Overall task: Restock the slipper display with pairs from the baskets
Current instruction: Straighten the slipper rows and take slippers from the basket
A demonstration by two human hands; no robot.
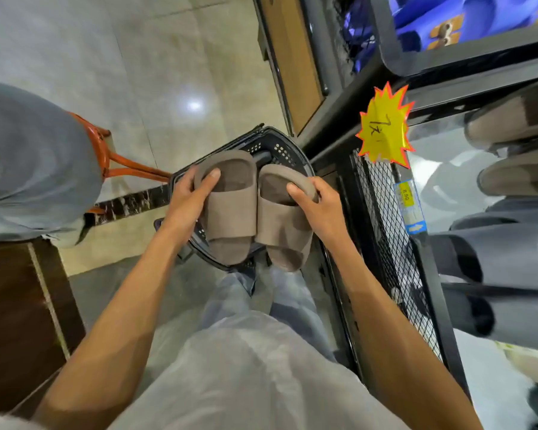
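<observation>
Two taupe slide slippers hang side by side over a black plastic basket (278,147) on the floor. My left hand (188,197) grips the left slipper (230,218) at its heel end, thumb over the rim. The right slipper (284,231) is held by my right hand (319,206), whose fingers curl round its heel edge. At the right stands the slipper display (416,274), a black mesh rack with taupe slippers (510,119) on an upper level and grey slippers (503,259) lower down.
A yellow starburst price sign (384,125) and a shelf label (409,203) hang on the rack's front. Blue slippers (448,17) fill a bin above. An orange-handled basket (112,162) and another person's grey garment (28,156) are at the left, with a dark wooden counter (19,321) below.
</observation>
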